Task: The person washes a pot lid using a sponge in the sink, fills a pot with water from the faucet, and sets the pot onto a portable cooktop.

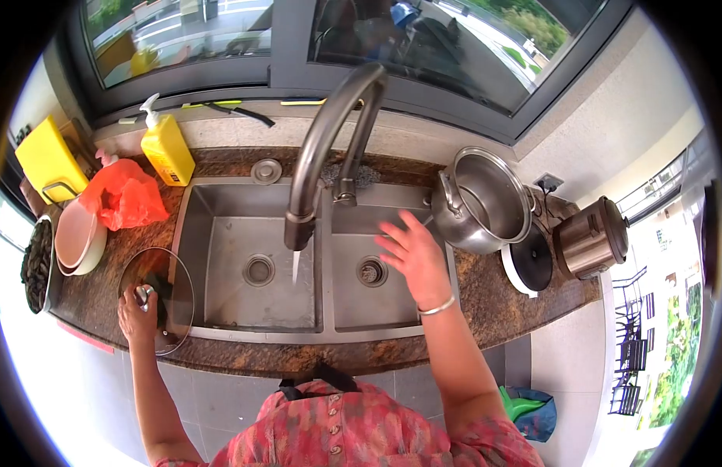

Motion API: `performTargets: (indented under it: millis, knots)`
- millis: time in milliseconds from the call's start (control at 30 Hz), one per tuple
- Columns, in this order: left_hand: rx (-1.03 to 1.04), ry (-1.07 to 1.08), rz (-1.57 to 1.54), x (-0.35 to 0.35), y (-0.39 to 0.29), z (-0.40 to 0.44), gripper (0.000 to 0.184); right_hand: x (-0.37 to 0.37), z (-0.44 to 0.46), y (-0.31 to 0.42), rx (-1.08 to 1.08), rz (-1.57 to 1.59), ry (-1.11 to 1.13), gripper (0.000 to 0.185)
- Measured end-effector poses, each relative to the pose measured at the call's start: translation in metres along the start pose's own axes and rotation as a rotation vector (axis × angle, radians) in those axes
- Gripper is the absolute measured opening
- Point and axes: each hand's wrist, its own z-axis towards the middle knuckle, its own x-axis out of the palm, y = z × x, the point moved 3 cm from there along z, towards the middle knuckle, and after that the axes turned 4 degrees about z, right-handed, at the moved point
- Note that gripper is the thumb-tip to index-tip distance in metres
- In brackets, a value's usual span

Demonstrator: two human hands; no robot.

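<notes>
The left hand pinches the knob of a glass lid by the sink's left edge. The right hand, fingers spread, is near the pot.

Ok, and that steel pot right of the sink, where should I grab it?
Probably by the steel pot's two loop handles, one hand each, coming from opposite sides: they stick out across from each other near the rim, and the round body looks too wide for one hand. Your left hand holds the glass lid, though.
</notes>
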Motion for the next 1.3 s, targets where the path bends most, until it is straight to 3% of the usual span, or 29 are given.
performTargets:
  millis: [67,133,233,300,367,467,500,600,800,867,1000,1067,1133,1233,1300]
  knots:
    - [0.057,-0.110,0.017,-0.015,-0.025,-0.013,0.073,-0.067,-0.006,-0.008,0.110,0.406,-0.251,0.115]
    - [0.174,-0.251,0.001,-0.026,-0.050,-0.026,0.074,-0.121,-0.010,0.006,0.106,0.527,-0.489,0.138]
    - [0.325,-0.222,-0.200,-0.045,-0.114,-0.061,0.068,-0.189,-0.004,0.032,0.062,0.517,-0.716,0.138]
    - [0.450,-0.175,-0.342,-0.048,-0.151,-0.090,0.064,-0.221,0.005,0.048,0.085,0.464,-0.740,0.140]
    - [0.540,-0.113,-0.439,-0.044,-0.184,-0.120,0.059,-0.234,0.016,0.060,0.169,0.524,-0.778,0.113]
    - [0.583,0.072,-0.572,-0.046,-0.229,-0.158,0.050,-0.268,0.033,0.059,0.160,0.529,-0.575,0.078]
    - [0.588,0.136,-0.605,-0.047,-0.240,-0.168,0.048,-0.261,0.031,0.069,0.230,0.606,-0.570,0.058]
    - [0.582,0.266,-0.689,-0.050,-0.258,-0.189,0.043,-0.266,0.028,0.073,0.362,0.708,-0.519,0.058]
    - [0.549,0.360,-0.768,-0.043,-0.268,-0.193,0.040,-0.269,-0.010,0.058,0.304,0.511,-0.445,0.041]
    - [0.489,0.515,-0.906,-0.036,-0.283,-0.195,0.039,-0.266,-0.026,0.048,0.303,0.511,-0.324,0.039]
    - [0.429,0.903,-1.029,-0.036,-0.347,-0.207,0.043,-0.241,-0.057,0.035,0.304,0.453,-0.377,0.036]
    - [0.504,0.973,-1.152,-0.038,-0.390,-0.214,0.050,-0.232,-0.069,0.030,0.298,0.421,-0.357,0.037]
    - [0.433,1.027,-1.348,-0.038,-0.438,-0.221,0.057,-0.222,-0.078,0.028,0.321,0.404,-0.371,0.039]
    - [0.216,1.302,-1.201,-0.076,-0.480,-0.215,0.045,-0.218,-0.095,0.022,0.348,0.341,-0.398,0.044]
    - [0.086,1.303,-1.309,-0.053,-0.487,-0.232,0.041,-0.220,-0.109,0.020,0.401,0.191,-0.442,0.055]
